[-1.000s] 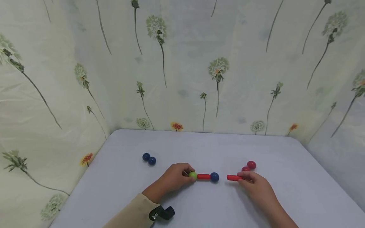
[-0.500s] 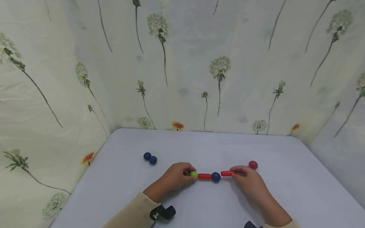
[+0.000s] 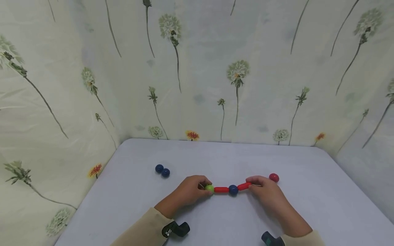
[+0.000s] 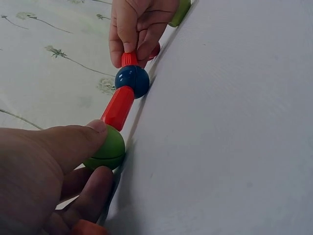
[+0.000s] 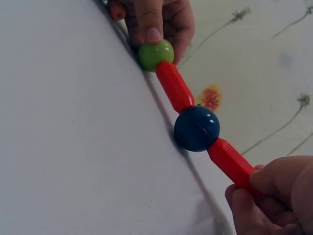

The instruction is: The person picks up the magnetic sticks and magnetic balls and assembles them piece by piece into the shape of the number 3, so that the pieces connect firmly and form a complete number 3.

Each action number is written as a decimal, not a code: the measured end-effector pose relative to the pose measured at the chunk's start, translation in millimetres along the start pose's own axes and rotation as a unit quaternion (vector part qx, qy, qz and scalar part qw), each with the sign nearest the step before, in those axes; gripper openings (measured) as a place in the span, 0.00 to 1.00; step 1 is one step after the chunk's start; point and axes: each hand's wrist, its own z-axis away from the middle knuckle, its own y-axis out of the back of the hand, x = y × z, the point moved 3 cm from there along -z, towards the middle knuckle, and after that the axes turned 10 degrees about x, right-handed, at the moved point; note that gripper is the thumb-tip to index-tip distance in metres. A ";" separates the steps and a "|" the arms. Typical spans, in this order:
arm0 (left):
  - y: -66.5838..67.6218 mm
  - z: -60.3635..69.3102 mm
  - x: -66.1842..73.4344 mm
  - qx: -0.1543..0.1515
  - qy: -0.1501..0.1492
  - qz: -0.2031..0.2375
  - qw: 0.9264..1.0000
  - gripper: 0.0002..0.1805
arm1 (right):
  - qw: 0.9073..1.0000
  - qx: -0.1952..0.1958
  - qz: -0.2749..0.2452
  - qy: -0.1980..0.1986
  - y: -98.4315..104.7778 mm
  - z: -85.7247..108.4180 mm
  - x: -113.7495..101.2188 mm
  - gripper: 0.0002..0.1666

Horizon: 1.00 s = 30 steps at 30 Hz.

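My left hand point(image 3: 187, 193) pinches a green ball point(image 3: 209, 189) between thumb and fingers. A red rod point(image 3: 221, 189) runs from that ball to a dark blue ball point(image 3: 233, 190). My right hand point(image 3: 271, 193) pinches a second red rod point(image 3: 244, 186), whose near end touches the blue ball's other side. In the right wrist view this second rod point(image 5: 232, 164) meets the blue ball point(image 5: 197, 129) at a slight angle to the first rod point(image 5: 174, 86). The left wrist view shows the green ball point(image 4: 108, 151) under my left thumb.
Two dark blue balls point(image 3: 165, 173) lie together at the back left of the white table point(image 3: 215, 157). A red ball point(image 3: 274, 177) is just behind my right hand. Something red-orange point(image 4: 88, 228) shows beneath my left hand in the left wrist view. A flowered cloth hangs behind.
My right hand has moved left with its red rod, and the gap between that rod and the blue ball has closed. The left hand still holds the green ball.
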 end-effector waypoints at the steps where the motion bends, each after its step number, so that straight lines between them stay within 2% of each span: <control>1: 0.2 0.1 -0.1 0.000 0.000 0.000 1.000 0.11 | 1.000 -0.005 -0.004 -0.003 -0.4 -1.9 -0.3 0.21; 10: 0.1 -0.1 -2.0 -0.005 -0.007 0.008 1.000 0.11 | 0.997 -0.042 -0.056 -0.025 -2.2 -13.9 0.1 0.19; 17: 0.7 -0.4 -2.2 0.000 -0.009 0.004 1.000 0.11 | 0.996 -0.038 -0.082 -0.006 -15.2 -19.8 -4.9 0.24; 22: 0.1 -0.8 -3.0 0.003 -0.011 0.006 1.000 0.11 | 0.993 -0.027 -0.108 -0.028 -26.9 -20.0 -8.7 0.28; 30: -1.7 -2.1 -4.1 0.002 -0.002 0.004 1.000 0.11 | 0.991 -0.037 -0.117 -0.051 -38.9 -13.7 -15.4 0.34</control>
